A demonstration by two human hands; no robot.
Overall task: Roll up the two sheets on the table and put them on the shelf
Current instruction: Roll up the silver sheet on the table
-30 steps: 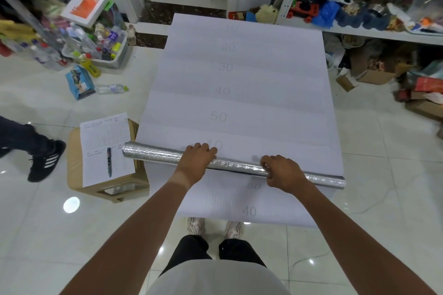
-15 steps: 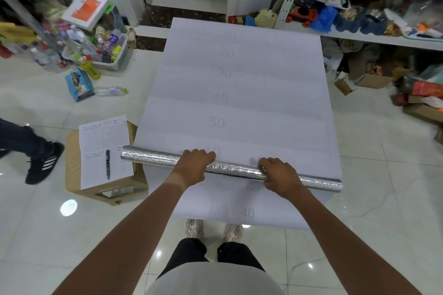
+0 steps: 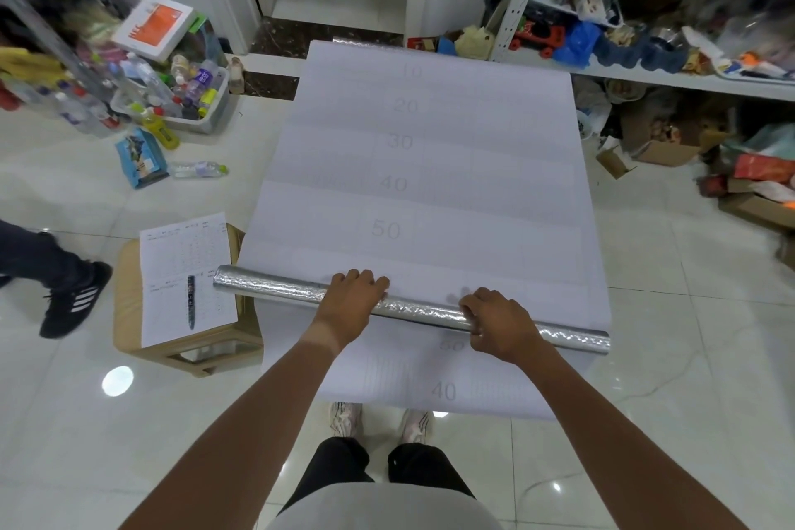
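A silver foil-backed sheet is rolled into a long tube (image 3: 275, 286) that lies across the near part of the table. Its flat part (image 3: 430, 168), white with grey numbers, stretches away from me to the far edge. A second white sheet (image 3: 387, 374) with numbers lies under the tube near me. My left hand (image 3: 355, 299) rests on the tube left of its middle, fingers curled over the top. My right hand (image 3: 497, 323) grips the tube right of its middle. The white metal shelf (image 3: 671, 77) stands at the far right, crowded with toys.
A wooden stool (image 3: 129, 327) with a paper form and a pen stands left of the table. Another person's leg and black shoe (image 3: 71, 301) are at the far left. A bin of bottles (image 3: 189, 99) and cardboard boxes (image 3: 662, 151) lie on the tiled floor.
The tube and both hands have stayed in nearly the same place on the sheet; the view has shifted slightly. The other person's shoe has moved a little.
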